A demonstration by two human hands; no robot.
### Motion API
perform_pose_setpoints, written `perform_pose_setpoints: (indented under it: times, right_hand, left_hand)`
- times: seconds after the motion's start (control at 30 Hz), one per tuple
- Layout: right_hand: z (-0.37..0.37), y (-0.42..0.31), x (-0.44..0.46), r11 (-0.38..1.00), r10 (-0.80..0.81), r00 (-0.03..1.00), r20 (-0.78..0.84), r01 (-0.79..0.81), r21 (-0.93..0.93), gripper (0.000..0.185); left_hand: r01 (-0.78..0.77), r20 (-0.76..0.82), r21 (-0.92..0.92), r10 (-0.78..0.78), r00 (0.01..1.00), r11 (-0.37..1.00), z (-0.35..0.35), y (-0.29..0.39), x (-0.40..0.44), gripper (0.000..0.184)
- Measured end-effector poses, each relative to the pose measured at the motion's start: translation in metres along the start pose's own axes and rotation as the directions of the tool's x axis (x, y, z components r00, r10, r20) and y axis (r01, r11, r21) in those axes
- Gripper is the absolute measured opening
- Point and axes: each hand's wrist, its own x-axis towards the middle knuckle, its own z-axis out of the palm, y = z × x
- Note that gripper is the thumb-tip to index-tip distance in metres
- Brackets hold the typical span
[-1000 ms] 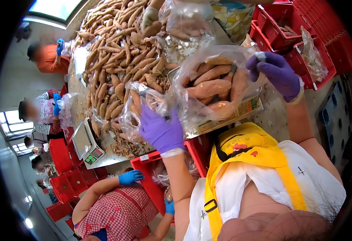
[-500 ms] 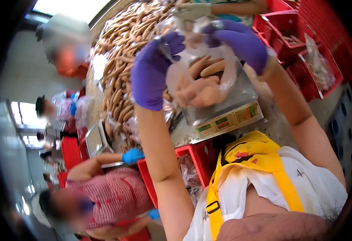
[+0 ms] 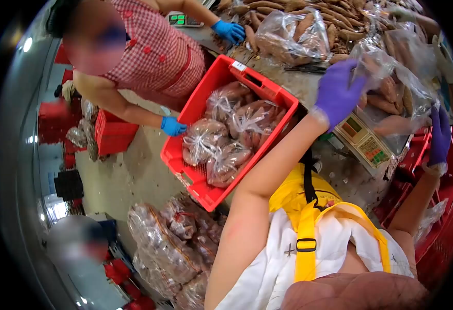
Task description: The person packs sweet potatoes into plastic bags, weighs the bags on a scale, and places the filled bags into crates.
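A clear plastic bag (image 3: 411, 85) of sweet potatoes (image 3: 384, 103) lies on the weighing scale (image 3: 363, 142), its mouth spread wide. My left hand (image 3: 340, 94), in a purple glove, has its curled fingers on the bag's left edge. On the opposite side, my right hand (image 3: 439, 137), also purple-gloved, pinches the plastic with its fingers pointing up. Motion blurs both sets of fingertips somewhat. Beyond my left hand is another clear bag (image 3: 293, 39) with sweet potatoes in it, beside the loose pile (image 3: 342, 15).
Left of my left arm, a red crate (image 3: 177, 150) holds several tied bags (image 3: 226, 160). A co-worker (image 3: 154, 57) in blue gloves touches its rim. Large filled sacks (image 3: 169, 248) stand on the floor. Red crates (image 3: 446, 206) are at right, near another person's gloved hand (image 3: 444, 62).
The view has swung left, bringing the filled crate and floor sacks into sight. My hands have moved apart from above the bag to its two sides, and its mouth is wider than half a second ago.
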Motion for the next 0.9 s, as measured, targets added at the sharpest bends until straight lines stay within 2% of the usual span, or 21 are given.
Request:
perform_pose_setpoints:
  times: [0.03,0.07,0.1,0.13,0.17,0.2,0.23,0.27,0.3,0.33,0.37,0.4,0.43,0.5,0.57,0.63,0.7,0.77,0.83,0.87,0.9]
  right_hand:
    - [0.003,-0.003,-0.004,0.981,-0.051,0.993,-0.105,0.030,-0.191,0.035]
    - [0.008,-0.014,-0.012,0.981,-0.065,0.993,-0.098,0.045,-0.188,0.035]
    - [0.016,-0.035,-0.023,0.939,-0.165,0.970,-0.181,0.098,-0.330,0.035]
    - [0.022,-0.054,-0.034,0.875,-0.273,0.929,-0.249,0.132,-0.466,0.036]
    - [0.030,-0.068,-0.044,0.875,-0.285,0.927,-0.246,0.147,-0.461,0.036]
    - [0.041,-0.081,-0.054,0.924,-0.283,0.928,-0.243,0.195,-0.330,0.035]
    - [0.054,-0.090,-0.063,0.953,-0.280,0.929,-0.242,0.238,-0.188,0.034]
    - [0.077,-0.090,-0.075,0.975,-0.220,0.950,-0.221,0.205,-0.087,0.032]
    - [0.096,-0.085,-0.084,0.940,-0.341,0.936,-0.089,0.341,-0.015,0.033]
    - [0.124,-0.096,-0.100,0.941,-0.336,0.941,0.035,0.334,0.045,0.033]
    - [0.152,-0.118,-0.124,0.948,-0.316,0.930,0.188,0.317,0.024,0.033]
    - [0.186,-0.125,-0.144,0.937,-0.350,0.893,0.281,0.330,0.118,0.033]
    - [0.216,-0.140,-0.169,0.939,-0.276,0.852,0.445,0.141,0.313,0.033]
    - [0.276,-0.171,-0.225,0.918,-0.211,0.674,0.708,-0.112,0.380,0.032]
    - [0.326,-0.211,-0.284,0.928,-0.262,0.489,0.832,-0.109,0.357,0.035]
    - [0.393,-0.224,-0.340,0.880,-0.419,0.345,0.840,-0.075,0.470,0.036]
    - [0.465,-0.225,-0.394,0.905,-0.419,0.229,0.879,0.022,0.426,0.037]
    - [0.517,-0.250,-0.437,0.900,-0.428,0.212,0.878,0.188,0.393,0.039]
    - [0.563,-0.267,-0.471,0.834,-0.485,0.285,0.827,0.434,0.340,0.044]
    - [0.590,-0.272,-0.487,0.886,-0.385,0.281,0.879,0.380,0.266,0.047]
    - [0.611,-0.276,-0.498,0.927,-0.280,0.268,0.922,0.327,0.186,0.050]
  left_hand:
    - [0.032,-0.026,0.088,-0.030,0.999,0.996,-0.018,-0.018,-0.029,0.036]
    - [0.062,-0.053,0.172,-0.054,0.997,0.983,-0.038,-0.038,-0.062,0.038]
    - [0.163,-0.042,0.265,-0.157,0.987,0.950,-0.061,-0.050,-0.097,0.040]
    - [0.252,-0.038,0.257,-0.251,0.967,0.933,-0.082,-0.062,-0.134,0.039]
    - [0.368,-0.070,0.278,-0.363,0.929,0.887,-0.104,-0.068,-0.175,0.039]
    - [0.485,-0.123,0.314,-0.472,0.873,0.816,-0.123,-0.082,-0.220,0.039]
    - [0.620,-0.161,0.175,-0.599,0.784,0.765,-0.141,-0.085,-0.259,0.037]
    - [0.690,-0.198,0.167,-0.661,0.723,0.704,-0.159,-0.086,-0.298,0.036]
    - [0.754,-0.236,0.152,-0.718,0.655,0.639,-0.174,-0.086,-0.331,0.035]
    - [0.756,-0.260,0.148,-0.713,0.652,0.638,-0.185,-0.087,-0.358,0.035]
    - [0.811,-0.263,0.088,-0.771,0.579,0.579,-0.197,-0.091,-0.385,0.035]
    - [0.856,-0.262,0.025,-0.823,0.505,0.517,-0.210,-0.090,-0.406,0.035]
    - [0.854,-0.291,0.016,-0.815,0.502,0.520,-0.222,-0.086,-0.420,0.035]
    - [0.844,-0.243,-0.128,-0.841,0.483,0.521,-0.245,-0.086,-0.442,0.034]
    - [0.781,-0.267,-0.189,-0.797,0.542,0.595,-0.274,-0.085,-0.468,0.033]
    - [0.759,-0.288,-0.259,-0.798,0.529,0.597,-0.313,-0.058,-0.480,0.034]
    - [0.803,-0.235,-0.233,-0.833,0.501,0.548,-0.352,-0.098,-0.552,0.033]
    - [0.824,-0.332,-0.257,-0.847,0.415,0.505,-0.398,-0.071,-0.581,0.034]
    - [0.823,-0.423,-0.257,-0.825,0.375,0.506,-0.443,-0.049,-0.618,0.033]
    - [0.824,-0.436,-0.245,-0.817,0.378,0.512,-0.468,-0.034,-0.634,0.033]
    - [0.810,-0.497,-0.324,-0.816,0.294,0.489,-0.488,-0.016,-0.646,0.033]
